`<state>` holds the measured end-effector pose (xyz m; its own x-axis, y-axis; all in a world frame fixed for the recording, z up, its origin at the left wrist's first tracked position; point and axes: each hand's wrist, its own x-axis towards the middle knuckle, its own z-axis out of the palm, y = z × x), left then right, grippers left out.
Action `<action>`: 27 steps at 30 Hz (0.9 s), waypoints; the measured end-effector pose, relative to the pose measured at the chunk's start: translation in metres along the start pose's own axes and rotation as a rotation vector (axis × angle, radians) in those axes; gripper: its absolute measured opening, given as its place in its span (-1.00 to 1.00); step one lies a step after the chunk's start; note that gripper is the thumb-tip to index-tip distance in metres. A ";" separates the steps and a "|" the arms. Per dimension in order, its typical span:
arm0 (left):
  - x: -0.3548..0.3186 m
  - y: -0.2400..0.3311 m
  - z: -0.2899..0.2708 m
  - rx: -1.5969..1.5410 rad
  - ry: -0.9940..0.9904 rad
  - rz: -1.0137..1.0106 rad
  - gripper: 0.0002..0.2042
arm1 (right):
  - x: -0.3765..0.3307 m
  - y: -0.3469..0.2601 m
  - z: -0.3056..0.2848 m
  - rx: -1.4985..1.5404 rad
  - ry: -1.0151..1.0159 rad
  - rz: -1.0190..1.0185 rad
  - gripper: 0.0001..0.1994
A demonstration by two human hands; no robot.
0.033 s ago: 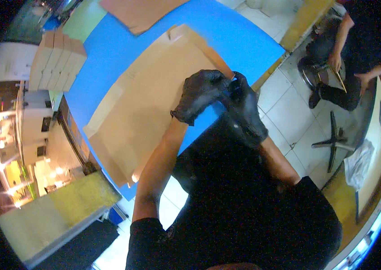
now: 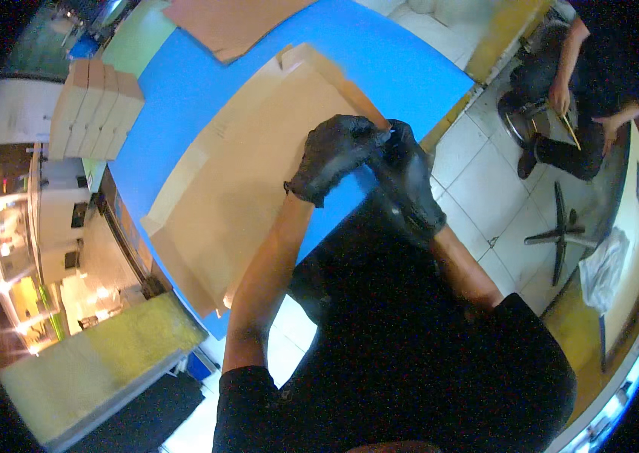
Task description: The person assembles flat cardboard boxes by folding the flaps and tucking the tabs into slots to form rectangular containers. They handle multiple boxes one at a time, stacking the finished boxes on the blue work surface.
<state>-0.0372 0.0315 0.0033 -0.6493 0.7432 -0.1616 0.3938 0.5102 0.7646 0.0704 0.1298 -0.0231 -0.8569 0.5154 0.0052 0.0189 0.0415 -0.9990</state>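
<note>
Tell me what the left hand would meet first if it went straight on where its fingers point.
The left hand would probably meet the right hand first; they look touching or nearly so, but depth is unclear.

An unfolded carton is lying across the bench. The left hand and right hand are meeting at its right edge. Behind the carton, a cardboard sheet is lying at the bench's far side. To the left, stacked boxes are standing by the bench's edge. Right of the bench, another person is sitting; nearer, a chair base is standing on the floor.
</note>
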 end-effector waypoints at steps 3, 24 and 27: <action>0.025 -0.007 -0.002 -0.096 -0.141 0.030 -0.72 | 0.005 0.015 0.000 -0.082 0.044 -0.107 -0.58; 0.032 -0.013 -0.005 -0.125 -0.175 0.054 -0.87 | 0.001 0.020 -0.019 0.597 0.148 0.359 -0.58; 0.030 -0.011 -0.006 -0.261 -0.197 0.053 -0.85 | 0.007 0.024 -0.022 0.444 0.144 0.330 -0.59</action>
<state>-0.0652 0.0457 -0.0058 -0.4841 0.8482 -0.2149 0.2277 0.3592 0.9051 0.0767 0.1532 -0.0455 -0.7629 0.5531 -0.3348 0.0282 -0.4890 -0.8719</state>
